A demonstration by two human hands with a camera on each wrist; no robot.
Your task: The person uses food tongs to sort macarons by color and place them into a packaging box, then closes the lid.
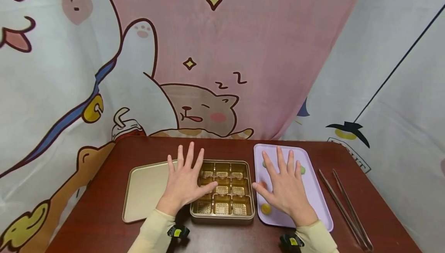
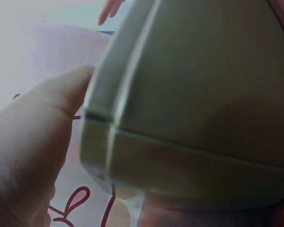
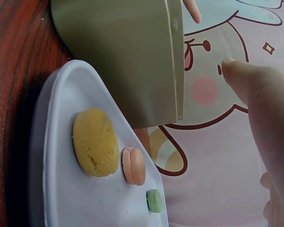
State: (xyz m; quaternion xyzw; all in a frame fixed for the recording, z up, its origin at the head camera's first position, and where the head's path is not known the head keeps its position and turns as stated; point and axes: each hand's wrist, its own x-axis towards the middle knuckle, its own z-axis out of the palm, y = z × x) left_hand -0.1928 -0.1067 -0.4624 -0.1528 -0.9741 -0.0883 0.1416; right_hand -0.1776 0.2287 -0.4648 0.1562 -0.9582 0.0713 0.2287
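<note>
My left hand (image 1: 184, 185), fingers spread straight, hovers over the left side of a gold tin (image 1: 222, 220) and holds nothing. Several square compartments of a gold insert show inside the tin. Over a lilac tray (image 1: 314, 206) my right hand (image 1: 286, 191) is likewise spread, its thumb toward the tin. On that tray lie a yellow macaron (image 3: 95, 143), an orange-pink macaron (image 3: 134, 165) and a green macaron (image 3: 154, 201); another green piece (image 1: 264, 164) is partly covered by the right fingers. In the left wrist view the tin's side (image 2: 189, 118) fills most of the picture beside the left thumb (image 2: 61, 94).
A flat gold lid (image 1: 144, 195) lies left of the tin, partly behind the left hand. Long metal tongs (image 1: 340, 206) rest on the dark red-brown table (image 1: 104, 206), right of the tray. A cartoon-printed cloth (image 1: 278, 52) hangs behind the table.
</note>
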